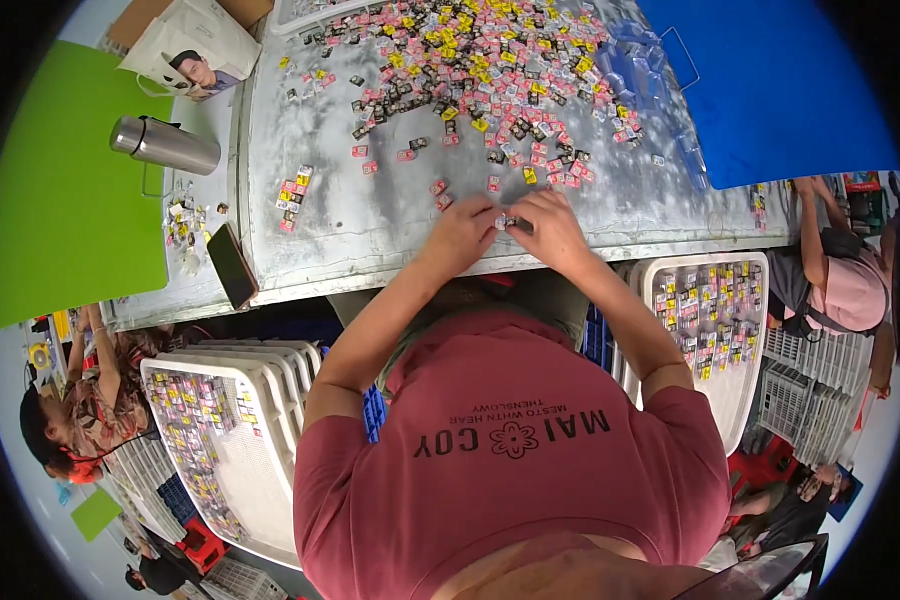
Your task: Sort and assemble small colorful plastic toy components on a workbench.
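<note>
At the table's front edge my left hand (462, 235) and my right hand (552, 230) meet, fingertips pinched together. Between them is a small light-and-dark square piece (504, 222); its details are too small to make out. Two pink pieces (440, 194) lie just beyond my left fingers. A yellow piece (530, 175) and a pink piece (493, 184) sit beyond the fingertips. Farther back spreads a loose heap of small pink, black, yellow and white square pieces (470, 65). To the left, several pieces form a neat block (293, 198).
White trays (270, 470) of pieces stand low on my left; another tray (660, 400) stands on my right. Leftward are a phone (232, 265), steel flask (165, 144), paper bag (185, 45) and green panel (70, 190). A blue panel (770, 90) borders the right. Other people work nearby.
</note>
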`<state>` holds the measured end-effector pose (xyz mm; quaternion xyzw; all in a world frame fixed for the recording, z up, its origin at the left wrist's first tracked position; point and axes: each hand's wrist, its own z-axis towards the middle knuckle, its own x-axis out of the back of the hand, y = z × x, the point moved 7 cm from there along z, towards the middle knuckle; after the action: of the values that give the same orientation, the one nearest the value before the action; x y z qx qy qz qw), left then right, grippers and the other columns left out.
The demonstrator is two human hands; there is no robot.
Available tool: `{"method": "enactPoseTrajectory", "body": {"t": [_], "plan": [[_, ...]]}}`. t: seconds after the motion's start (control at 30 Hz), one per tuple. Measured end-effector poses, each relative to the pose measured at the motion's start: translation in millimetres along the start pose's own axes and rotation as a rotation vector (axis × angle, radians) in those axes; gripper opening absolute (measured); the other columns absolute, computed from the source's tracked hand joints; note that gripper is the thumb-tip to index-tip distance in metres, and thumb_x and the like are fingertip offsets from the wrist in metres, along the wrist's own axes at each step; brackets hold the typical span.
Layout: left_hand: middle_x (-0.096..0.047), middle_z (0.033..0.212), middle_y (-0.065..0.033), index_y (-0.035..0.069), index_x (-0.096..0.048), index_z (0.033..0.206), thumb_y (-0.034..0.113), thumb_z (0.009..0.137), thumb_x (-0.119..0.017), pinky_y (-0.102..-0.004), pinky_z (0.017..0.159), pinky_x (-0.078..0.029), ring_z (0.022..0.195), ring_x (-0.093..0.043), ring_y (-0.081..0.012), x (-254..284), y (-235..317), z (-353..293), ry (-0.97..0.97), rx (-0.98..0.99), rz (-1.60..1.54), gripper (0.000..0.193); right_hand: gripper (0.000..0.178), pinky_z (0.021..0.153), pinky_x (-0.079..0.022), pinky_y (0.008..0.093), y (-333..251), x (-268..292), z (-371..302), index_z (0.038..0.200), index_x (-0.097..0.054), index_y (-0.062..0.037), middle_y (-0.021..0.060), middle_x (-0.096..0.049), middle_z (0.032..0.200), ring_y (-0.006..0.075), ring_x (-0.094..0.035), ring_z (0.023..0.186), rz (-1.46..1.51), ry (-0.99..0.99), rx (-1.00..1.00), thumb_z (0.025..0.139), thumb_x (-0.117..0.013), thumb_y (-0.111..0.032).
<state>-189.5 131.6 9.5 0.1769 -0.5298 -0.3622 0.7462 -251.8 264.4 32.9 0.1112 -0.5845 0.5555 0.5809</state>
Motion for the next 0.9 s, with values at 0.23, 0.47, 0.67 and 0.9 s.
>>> {"method": "enactPoseTrajectory", "body": {"t": [0.23,0.47,0.67,0.9], "plan": [[-0.067,0.108,-0.015,0.002,-0.07,0.106,0.004,0.083,-0.069,-0.0428,0.081,-0.055,0.092,-0.066,-0.0344,-5,5,-7,0.118,-0.104,0.158,0.023,0.014,0.087,-0.05,0.0413,5,-8,-20,0.088,-0.071,-0.0059,0.0067,-0.067,0.102,0.0273,-0.063,0.093,0.004,0.192,0.103,0.078,-0.08,-0.011],[-0.069,0.114,-0.0175,0.001,-0.072,0.111,-0.004,0.082,-0.065,-0.0423,0.085,-0.055,0.103,-0.065,-0.035,8,-4,-22,0.199,0.081,0.103,0.031,0.018,0.092,-0.053,0.0417,1,2,-12,0.1,-0.075,-0.0042,0.0102,-0.07,0.111,0.0306,-0.066,0.1,0.043,0.194,0.06,0.082,-0.077,-0.007],[-0.07,0.122,-0.0148,0.004,-0.072,0.121,-0.01,0.08,-0.062,-0.0418,0.098,-0.053,0.112,-0.064,-0.0357,56,-56,-9,0.031,0.033,0.177,0.044,0.022,0.093,-0.053,0.0433,30,0,48,0.105,-0.075,-0.0059,0.01,-0.07,0.115,0.0317,-0.065,0.105,-0.099,0.231,0.084,0.083,-0.075,-0.005],[-0.07,0.119,-0.0126,0.003,-0.073,0.116,-0.001,0.085,-0.068,-0.0424,0.092,-0.055,0.106,-0.067,-0.0346,51,-73,7,0.057,0.119,0.162,0.031,0.031,0.095,-0.053,0.0425,45,-20,72,0.111,-0.074,-0.0044,0.0118,-0.069,0.114,0.0327,-0.064,0.108,-0.056,0.001,0.088,0.08,-0.074,-0.002]]}}
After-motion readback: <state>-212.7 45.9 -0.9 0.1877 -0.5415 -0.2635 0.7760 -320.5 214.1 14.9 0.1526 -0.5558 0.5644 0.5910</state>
